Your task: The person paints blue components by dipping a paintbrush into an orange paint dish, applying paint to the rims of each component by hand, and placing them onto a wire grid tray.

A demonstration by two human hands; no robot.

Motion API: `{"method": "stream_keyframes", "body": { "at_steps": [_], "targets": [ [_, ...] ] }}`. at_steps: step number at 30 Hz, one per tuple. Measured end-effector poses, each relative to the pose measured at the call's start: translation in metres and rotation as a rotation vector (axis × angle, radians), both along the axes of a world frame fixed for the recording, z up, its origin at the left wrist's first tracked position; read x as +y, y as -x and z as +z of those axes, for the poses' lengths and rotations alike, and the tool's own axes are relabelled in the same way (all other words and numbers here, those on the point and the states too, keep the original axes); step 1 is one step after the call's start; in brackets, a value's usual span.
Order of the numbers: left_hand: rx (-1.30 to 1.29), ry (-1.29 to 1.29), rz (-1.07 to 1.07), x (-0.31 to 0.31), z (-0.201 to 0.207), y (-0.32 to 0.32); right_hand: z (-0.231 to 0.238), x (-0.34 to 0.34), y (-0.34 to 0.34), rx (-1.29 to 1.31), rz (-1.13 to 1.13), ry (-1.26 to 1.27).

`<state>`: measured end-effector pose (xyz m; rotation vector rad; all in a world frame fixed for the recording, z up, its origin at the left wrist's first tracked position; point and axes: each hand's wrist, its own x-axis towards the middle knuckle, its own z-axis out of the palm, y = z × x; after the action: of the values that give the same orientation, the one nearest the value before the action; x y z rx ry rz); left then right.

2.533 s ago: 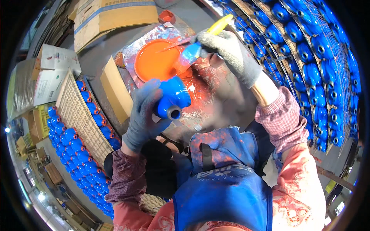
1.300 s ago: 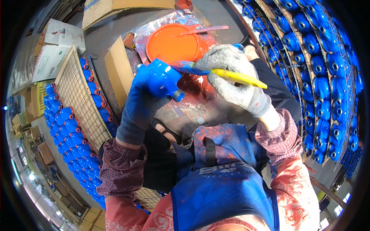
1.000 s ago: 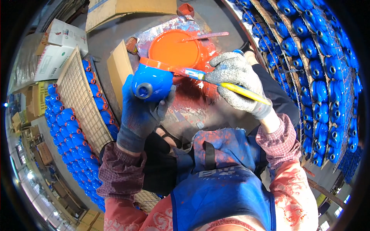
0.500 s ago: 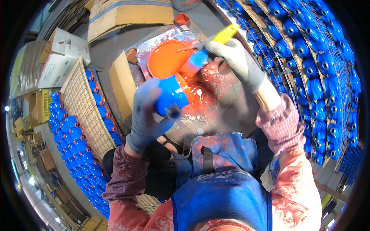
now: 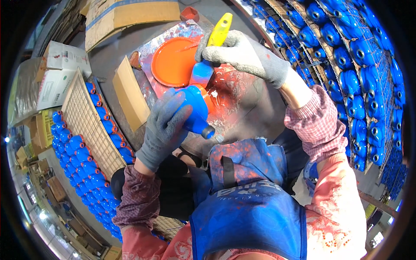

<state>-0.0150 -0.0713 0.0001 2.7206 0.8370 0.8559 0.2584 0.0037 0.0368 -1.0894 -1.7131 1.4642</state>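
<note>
My left hand (image 5: 161, 130), in a grey paint-stained glove, is wrapped round a glossy blue rounded housing (image 5: 194, 108) with a dark-ended spout. Its spout points down toward my apron, and its orange-coated rim faces away to the upper right. My right hand (image 5: 247, 55), in a pale glove, grips a paintbrush (image 5: 220, 31) with a yellow handle and a blue-smeared middle. The brush's orange bristles are at the top of the housing's rim. Just beyond the housing lies a round pan of orange paint (image 5: 172, 63), on a paint-splashed sheet.
Mesh racks of blue housings (image 5: 355, 82) rise on the right. More blue housings (image 5: 86, 160) with orange rims stand in rows at left, beside a wire mesh panel (image 5: 93, 117). A cardboard flap (image 5: 130, 93), a large carton (image 5: 134, 17) and a small red container (image 5: 190, 14) lie beyond.
The housing has turned in my left hand, its spout swinging rightward. My right hand has moved left with the brush, which now stands more upright against the rim.
</note>
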Motion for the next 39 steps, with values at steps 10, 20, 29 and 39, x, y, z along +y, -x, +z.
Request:
{"method": "stream_keyframes", "body": {
  "at_steps": [10,20,29,39],
  "targets": [
    [-0.110,0.099,0.249,0.001,0.001,-0.001,0.005,-0.048,0.014,0.073,-0.170,-0.181],
    [-0.510,0.843,0.036,-0.002,-0.016,0.035,-0.013,-0.062,0.022,-0.091,-0.083,-0.757],
    [-0.355,0.735,0.286,-0.005,0.012,0.023,-0.021,-0.059,0.006,-0.088,0.014,-0.725],
    [-0.919,1.188,0.479,0.008,0.019,0.011,0.013,-0.019,0.019,-0.040,-0.289,-0.102]
  ]
}}
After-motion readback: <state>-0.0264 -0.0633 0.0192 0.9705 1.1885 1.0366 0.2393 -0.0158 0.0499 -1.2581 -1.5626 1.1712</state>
